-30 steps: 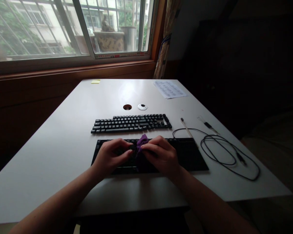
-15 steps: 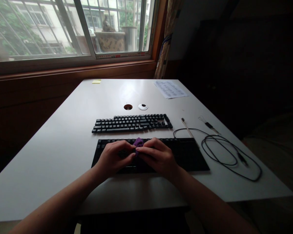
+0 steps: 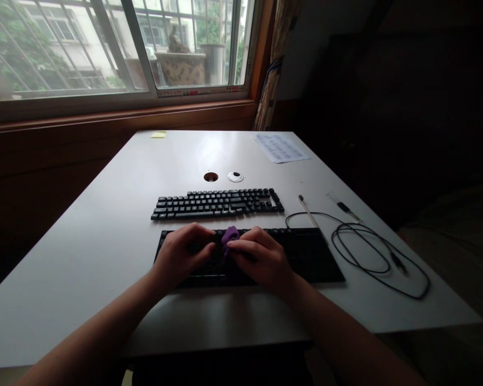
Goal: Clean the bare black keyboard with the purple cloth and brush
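Note:
A black keyboard [image 3: 306, 257] lies near the front of the white table, with many of its keycaps off. Over its middle, my right hand [image 3: 263, 257] pinches a crumpled purple cloth [image 3: 230, 235]. My left hand [image 3: 185, 252] hovers above the left part of the keyboard, thumb and forefinger close together. Something small and dark seems to be between those fingertips, but it is too dim to name. A narrow gap separates the left fingertips from the cloth. Behind the keyboard, loose black keycaps [image 3: 217, 203] are laid out in rows.
The keyboard's black cable [image 3: 346, 260] loops on the right. Beside it lie a thin brush-like stick [image 3: 308, 210] and a small wire tool with a black handle [image 3: 344, 207]. Further back are printed papers [image 3: 282, 148], a yellow note [image 3: 158, 134], a round table hole [image 3: 211, 177] and its cover [image 3: 235, 177].
My left hand has drawn slightly left, away from the cloth, where both hands' fingertips met before. The cloth stays in my right hand.

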A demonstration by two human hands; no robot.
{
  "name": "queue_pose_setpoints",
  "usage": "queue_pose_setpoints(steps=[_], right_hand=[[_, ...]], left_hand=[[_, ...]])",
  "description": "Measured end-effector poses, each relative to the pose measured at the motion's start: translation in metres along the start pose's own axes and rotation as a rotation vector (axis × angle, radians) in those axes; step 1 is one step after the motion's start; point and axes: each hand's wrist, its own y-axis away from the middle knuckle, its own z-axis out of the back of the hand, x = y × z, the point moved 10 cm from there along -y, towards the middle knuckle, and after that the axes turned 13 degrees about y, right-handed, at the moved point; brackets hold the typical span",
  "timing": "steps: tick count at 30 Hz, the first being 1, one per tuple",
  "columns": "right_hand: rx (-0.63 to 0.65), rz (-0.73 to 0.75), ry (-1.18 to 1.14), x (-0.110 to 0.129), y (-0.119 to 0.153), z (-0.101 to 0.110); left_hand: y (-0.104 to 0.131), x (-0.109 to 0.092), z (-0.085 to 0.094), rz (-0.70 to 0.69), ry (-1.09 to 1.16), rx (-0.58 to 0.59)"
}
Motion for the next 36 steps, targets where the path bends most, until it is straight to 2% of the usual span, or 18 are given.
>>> queue_pose_setpoints(steps=[4, 8, 19, 30, 36], right_hand=[[0.018, 0.042, 0.025, 0.003, 0.0, -0.003], [0.059, 0.081, 0.061, 0.007, -0.001, -0.008], [0.07, 0.059, 0.035, 0.002, 0.003, -0.01], [0.046, 0.054, 0.009, 0.006, -0.002, -0.006], [0.051, 0.052, -0.01, 0.005, 0.0, -0.007]], left_hand=[[-0.001, -0.002, -0.011, -0.066, -0.062, 0.073], [-0.001, -0.003, -0.015, -0.067, -0.052, 0.094], [0.004, 0.017, -0.015, 0.114, 0.263, 0.099], [0.001, -0.005, -0.01, -0.082, 0.266, 0.076], [0.005, 0.009, -0.013, 0.059, 0.415, 0.04]])
